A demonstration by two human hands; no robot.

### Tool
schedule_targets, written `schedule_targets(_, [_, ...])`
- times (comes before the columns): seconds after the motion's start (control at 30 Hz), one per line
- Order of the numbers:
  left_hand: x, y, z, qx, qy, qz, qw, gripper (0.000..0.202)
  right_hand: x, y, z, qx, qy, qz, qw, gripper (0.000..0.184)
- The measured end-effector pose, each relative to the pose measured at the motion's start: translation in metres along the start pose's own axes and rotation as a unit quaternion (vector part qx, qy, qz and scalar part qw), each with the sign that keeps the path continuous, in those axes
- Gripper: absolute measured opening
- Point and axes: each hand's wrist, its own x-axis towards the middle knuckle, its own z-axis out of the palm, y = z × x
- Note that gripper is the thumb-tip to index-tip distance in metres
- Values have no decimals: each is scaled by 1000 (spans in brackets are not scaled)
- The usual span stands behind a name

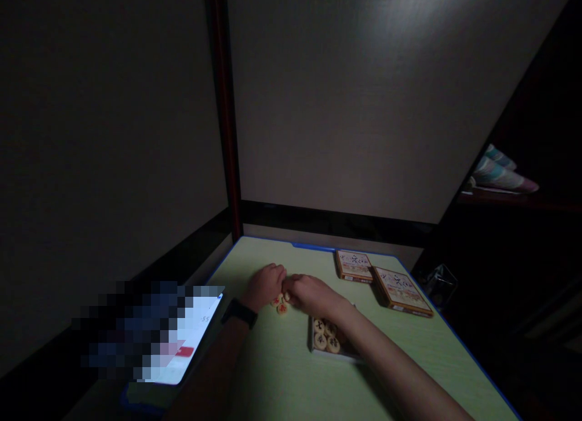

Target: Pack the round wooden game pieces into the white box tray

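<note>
Seems to be arranging red-marked chess pieces (282,309) lying nearer the desk's (313,263) left edge than its right, with left hand (265,285) and right hand (311,292) curled close together partly over them, cannot tell whether pinching any, and likely calls next for careful fingertip placement.

The table (282,378) has a pale green top with blue edging (313,247). Two printed boxes (402,291) lie side by side at the far right. An open box (336,355) rests nearer; red-marked round pieces (282,309) lie left of it.
</note>
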Motion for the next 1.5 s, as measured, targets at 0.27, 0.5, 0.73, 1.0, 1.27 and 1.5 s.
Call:
schedule_targets(0.27, [0, 3, -3, 5, 22, -30, 999, 31, 3, -3, 9, -5, -11, 0, 1000, 27])
schedule_targets(0.5, [-1, 10, -9, 11, 30, -41, 999, 32, 1, -9, 5, -23, -15, 8, 1000, 27])
schedule_targets(0.73, [-1, 8, -7, 17, 18, -37, 999, 30, 0, -15, 1, -17, -12, 39, 999, 26])
schedule_targets(1.0, [0, 6, -4, 9, 33, -50, 998, 31, 4, -9, 7, 17, 9, 23, 1000, 22])
schedule_targets(1.27, [8, 9, -6, -159, 79, -106, 979, 28, -9, 7, -6, 48, 77, 45, 995, 14])
schedule_targets(1.5, [8, 16, 2, -522, -83, -87, 845, 40, -14, 13, -7, 95, 136, 66, 984, 10])
